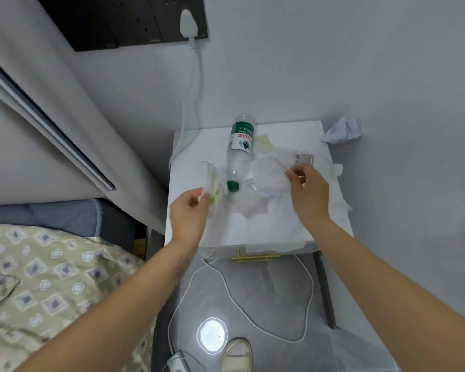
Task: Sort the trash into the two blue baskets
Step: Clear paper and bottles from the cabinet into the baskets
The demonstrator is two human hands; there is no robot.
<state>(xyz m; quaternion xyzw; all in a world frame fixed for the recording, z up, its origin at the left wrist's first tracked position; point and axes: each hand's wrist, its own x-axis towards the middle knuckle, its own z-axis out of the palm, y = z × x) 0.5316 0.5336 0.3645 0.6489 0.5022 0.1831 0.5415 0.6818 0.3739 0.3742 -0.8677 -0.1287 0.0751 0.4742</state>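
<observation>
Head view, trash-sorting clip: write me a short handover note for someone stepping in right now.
Left hand: pinches a white wrapper with green print at the nightstand's left side.
Right hand: pinches the edge of a clear plastic bag.
On the nightstand: an empty water bottle lying on its side, cap toward the person, plus crumpled tissues and a small beige card.
Done: nothing sorted that I can see; no blue baskets in view.
Left: everything; find the baskets first.
</observation>
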